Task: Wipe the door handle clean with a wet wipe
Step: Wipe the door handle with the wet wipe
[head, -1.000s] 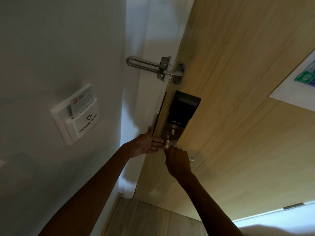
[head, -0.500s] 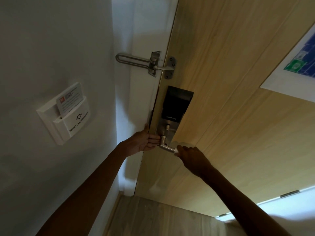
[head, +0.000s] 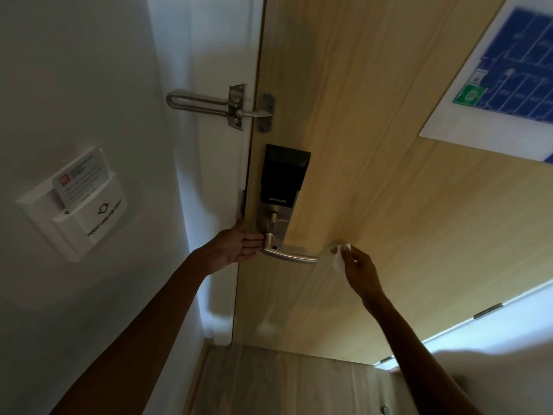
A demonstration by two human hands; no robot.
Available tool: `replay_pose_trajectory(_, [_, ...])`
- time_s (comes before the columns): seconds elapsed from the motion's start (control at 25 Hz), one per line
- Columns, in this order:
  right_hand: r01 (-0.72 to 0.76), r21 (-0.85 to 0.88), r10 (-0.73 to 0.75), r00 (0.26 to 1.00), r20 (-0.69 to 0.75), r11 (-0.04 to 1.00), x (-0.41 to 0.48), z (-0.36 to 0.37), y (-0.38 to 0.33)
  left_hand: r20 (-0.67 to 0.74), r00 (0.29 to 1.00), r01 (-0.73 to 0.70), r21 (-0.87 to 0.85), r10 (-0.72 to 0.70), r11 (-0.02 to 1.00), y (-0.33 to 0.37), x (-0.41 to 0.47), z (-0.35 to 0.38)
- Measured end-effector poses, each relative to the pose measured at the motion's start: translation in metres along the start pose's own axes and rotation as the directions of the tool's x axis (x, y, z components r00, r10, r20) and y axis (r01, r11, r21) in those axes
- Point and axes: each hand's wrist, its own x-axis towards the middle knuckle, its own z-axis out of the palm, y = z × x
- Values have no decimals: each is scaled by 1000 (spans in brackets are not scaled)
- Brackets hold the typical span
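Right hand (head: 360,272) pinches the bunched wet wipe (head: 337,255) at the free tip of the lever door handle (head: 291,256), left hand (head: 236,247) flat and empty at its pivot by the door's edge, so wiping looks underway, finish unclear.

- The door handle (head: 291,256) sits at frame centre on the door (head: 374,175), below the smart lock (head: 282,178).
- The swing latch (head: 221,106) lies above the lock, bridging the door edge.
- The card holder (head: 74,205) is on the wall at left.
- The left hand (head: 236,247) touches the handle's left end; the right hand (head: 359,271) holds the wet wipe (head: 339,256) at its right tip.
- The floor plan sign (head: 502,73) occupies the upper right.
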Motion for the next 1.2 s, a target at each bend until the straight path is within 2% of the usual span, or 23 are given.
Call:
replay_pose_trajectory(0.08, [-173, 195, 175, 985, 5, 965, -8, 20, -15, -1, 1000, -2, -9, 2, 1000, -2, -1, 0])
replay_pose_trajectory(0.2, [-291, 430, 291, 954, 68, 854, -15, 34, -36, 8, 1000, -4, -13, 4, 1000, -2, -2, 1])
replay_pose_trajectory(0.4, [-378, 523, 395, 915, 84, 764, -20, 36, -35, -10, 1000, -4, 13, 4, 1000, -2, -3, 4])
replay_pose_trajectory(0.48, [-359, 480, 393, 919, 33, 800, -28, 40, -30, -2, 1000, -7, 21, 7, 1000, -1, -4, 6])
replay_pose_trajectory(0.64, [-248, 370, 326, 931, -166, 895, -48, 56, -29, 7, 1000, -9, 53, 9, 999, 0, -3, 8])
replay_pose_trajectory(0.72, [-215, 296, 283, 936, -207, 931, -50, 59, -35, 4, 1000, -10, 64, 10, 998, 0, -3, 7])
replay_pose_trajectory(0.8, [-140, 141, 169, 960, -222, 980, -47, 58, -40, 5, 1000, 0, 71, 0, 997, 1, -4, 7])
replay_pose_trajectory(0.88, [8, -15, -12, 964, -266, 1000, -46, 52, -48, 5, 1000, 6, 76, -7, 997, 1, -4, 6])
replay_pose_trajectory(0.96, [103, -54, -115, 937, -330, 993, -38, 47, -60, 21, 1000, 3, 72, -4, 997, 3, -4, 3])
replay_pose_trajectory(1.04, [115, -86, -137, 935, -327, 990, -29, 57, -73, 14, 1000, 8, 45, -8, 999, 5, -6, 0])
replay_pose_trajectory(1.12, [88, -163, -127, 961, -246, 983, -26, 82, -88, -43, 999, 12, -12, -13, 1000, 8, -8, -6])
replay_pose_trajectory(1.2, [104, -315, -158, 975, -153, 944, -33, 110, -91, -128, 991, 25, -25, -28, 999, 11, -13, -12])
